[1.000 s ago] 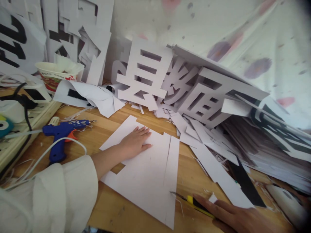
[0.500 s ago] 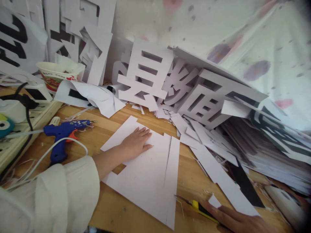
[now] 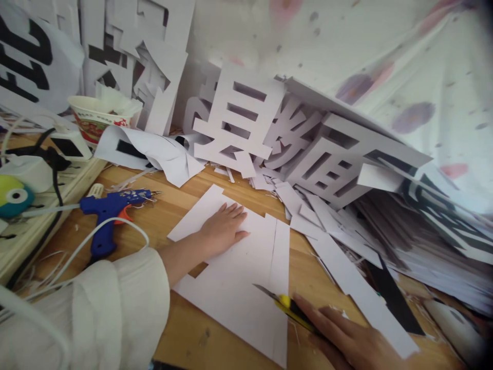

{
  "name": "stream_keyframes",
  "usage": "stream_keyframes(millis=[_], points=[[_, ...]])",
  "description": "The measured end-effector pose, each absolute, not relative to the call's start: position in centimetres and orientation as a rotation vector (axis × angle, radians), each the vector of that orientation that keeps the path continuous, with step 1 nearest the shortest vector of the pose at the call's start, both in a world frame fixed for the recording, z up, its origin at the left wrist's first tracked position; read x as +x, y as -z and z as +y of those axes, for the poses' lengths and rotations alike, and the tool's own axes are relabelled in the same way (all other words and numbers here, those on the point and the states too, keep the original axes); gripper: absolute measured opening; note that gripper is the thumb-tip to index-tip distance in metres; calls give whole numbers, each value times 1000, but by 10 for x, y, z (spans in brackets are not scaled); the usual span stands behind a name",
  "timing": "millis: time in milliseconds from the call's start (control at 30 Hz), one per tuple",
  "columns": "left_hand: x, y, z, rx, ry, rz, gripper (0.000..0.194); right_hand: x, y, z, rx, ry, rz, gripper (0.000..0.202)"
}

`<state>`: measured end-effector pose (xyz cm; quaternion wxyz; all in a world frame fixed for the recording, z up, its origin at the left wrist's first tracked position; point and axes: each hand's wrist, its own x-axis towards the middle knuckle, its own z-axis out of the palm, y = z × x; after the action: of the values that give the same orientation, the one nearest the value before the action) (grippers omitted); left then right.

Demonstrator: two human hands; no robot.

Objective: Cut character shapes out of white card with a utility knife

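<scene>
A white foam board sheet with notched edges lies flat on the wooden table. My left hand rests on its upper part, fingers stretched out and palm down. A long slit runs down near the sheet's right edge. In my right hand is a yellow and black utility knife, its blade out and pointing left over the lower right of the sheet. Whether the blade tip touches the sheet I cannot tell.
Left of the sheet lies a blue glue gun with a white cord, beside a power strip. A paper bowl stands behind. Cut-out characters lean along the back. White offcuts and a computer mouse are on the right.
My right hand has brought the knife left and up, from beside the sheet to over it. My left hand stays on the sheet. The whole view has shifted slightly.
</scene>
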<state>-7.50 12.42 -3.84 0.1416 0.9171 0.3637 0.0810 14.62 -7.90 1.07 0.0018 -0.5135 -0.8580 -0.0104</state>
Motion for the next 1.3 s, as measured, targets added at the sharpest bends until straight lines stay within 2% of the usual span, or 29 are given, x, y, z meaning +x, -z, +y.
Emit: stream_keyframes(millis=[100,600,867,1067,1300], points=[[-76,40,124,2653,-257,1045,53,118,-8,-61,-1621,-165,-2668,51],[-76,39,123,2653,-265,1057,53,116,4,-54,-1724,-350,-2722,58],[-75,42,123,2668,-275,1055,52,109,-6,-47,-1691,-335,-2742,55],[-73,44,123,2676,-282,1065,51,103,-14,-39,-1622,-160,-2831,46],[-73,41,124,2679,-244,1069,52,100,-27,-33,-1675,-214,-2948,60]])
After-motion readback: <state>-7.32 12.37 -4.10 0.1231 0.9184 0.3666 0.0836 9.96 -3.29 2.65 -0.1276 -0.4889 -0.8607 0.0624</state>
